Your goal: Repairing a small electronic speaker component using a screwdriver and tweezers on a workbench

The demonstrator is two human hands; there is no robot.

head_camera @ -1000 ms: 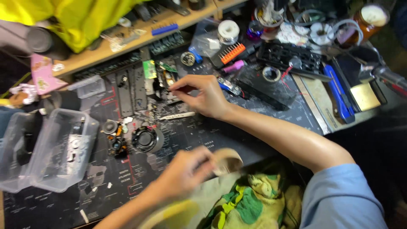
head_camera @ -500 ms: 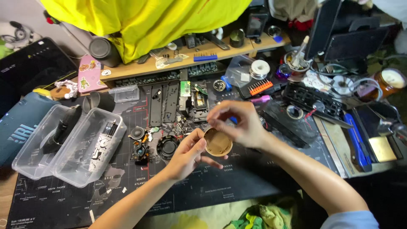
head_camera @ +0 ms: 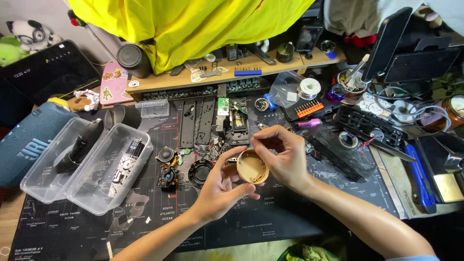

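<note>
Left hand (head_camera: 220, 186) cups a round tan cap (head_camera: 252, 166) from below, fingers curled on its rim, hollow side up. Right hand (head_camera: 285, 157) closes over its far edge, thumb and fingertips pinching at the rim. Teardown looks well along: loose black speaker parts (head_camera: 199, 172) just left of the hands, stripped circuit boards (head_camera: 238, 121) and black panels (head_camera: 195, 123) beyond them. Nothing reassembled yet, I'd judge. Two clear tubs (head_camera: 77, 164) far left.

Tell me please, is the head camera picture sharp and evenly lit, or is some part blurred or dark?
Head view: the round tan part between the left hand and right hand is sharp and well lit; glare shows on the clear plastic containers; the bottom right corner falls dark; the edges bend slightly, wide-lens distortion.
</note>
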